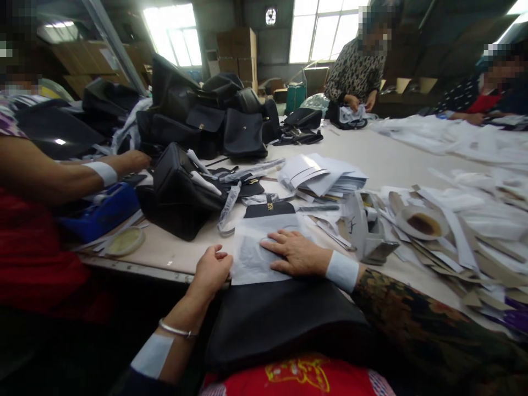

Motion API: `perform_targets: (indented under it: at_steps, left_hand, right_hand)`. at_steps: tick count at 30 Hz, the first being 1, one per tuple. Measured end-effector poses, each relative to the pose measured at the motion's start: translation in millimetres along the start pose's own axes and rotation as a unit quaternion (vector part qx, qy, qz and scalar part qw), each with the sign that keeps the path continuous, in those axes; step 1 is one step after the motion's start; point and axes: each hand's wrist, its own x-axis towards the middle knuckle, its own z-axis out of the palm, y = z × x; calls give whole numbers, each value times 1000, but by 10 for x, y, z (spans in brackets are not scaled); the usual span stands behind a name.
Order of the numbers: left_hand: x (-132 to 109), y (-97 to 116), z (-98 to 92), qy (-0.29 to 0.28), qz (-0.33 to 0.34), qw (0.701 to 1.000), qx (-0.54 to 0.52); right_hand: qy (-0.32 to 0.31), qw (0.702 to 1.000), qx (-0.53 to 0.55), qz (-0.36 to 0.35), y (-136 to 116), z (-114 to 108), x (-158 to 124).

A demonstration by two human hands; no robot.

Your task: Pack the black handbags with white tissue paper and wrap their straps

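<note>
A black handbag (pixel 284 319) lies against my lap and the table edge, its flap with a gold clasp (pixel 270 207) pointing away from me. A thin white tissue sheet (pixel 247 242) covers the bag's middle. My right hand (pixel 295 253) rests flat on the sheet, fingers spread. At the sheet's left edge, my left hand (pixel 213 269) has its fingers curled together on the border; the fingertips are partly hidden.
Black bags (pixel 177 187) are heaped at left and behind. Ahead lie a stack of white sheets (pixel 324 173), a tape dispenser (pixel 367 228) and a tape roll (pixel 424 223) among cardboard strips. A co-worker's arm (pixel 82 165) reaches in beside a blue bin (pixel 103 212). Two people work across the table.
</note>
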Motion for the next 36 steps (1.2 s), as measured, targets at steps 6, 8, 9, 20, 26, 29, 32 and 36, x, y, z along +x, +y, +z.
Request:
perform_targets:
  at_steps: [6,8,9,20,26,29,32,36]
  left_hand:
    - [-173,859,-304,-20,421,896,144]
    - [-216,1110,-96,-126,488,853,135]
    - [-211,1161,57,-175,493,840,141]
    - [-3,655,662,-344,471,735,344]
    - [0,722,629,-352,476,720,363]
    - [-37,688,573,-359,477,716,362]
    - [-133,655,485,-358,484,716,354]
    - [-282,638,389,-357,495,719,334]
  right_hand:
    - [4,1000,-21,-8,0,5,-22]
    - [11,1000,-10,-6,-19,19,-15]
    - [16,1000,-1,-6,-30,27,-19]
    - [114,979,167,-40,314,-210,-775]
    - [69,986,137,-64,203,-424,-810]
    - [-15,992,112,-56,139,-490,-672]
    - [-20,992,110,-58,124,-544,-560]
    - [75,986,129,-72,106,-530,-392]
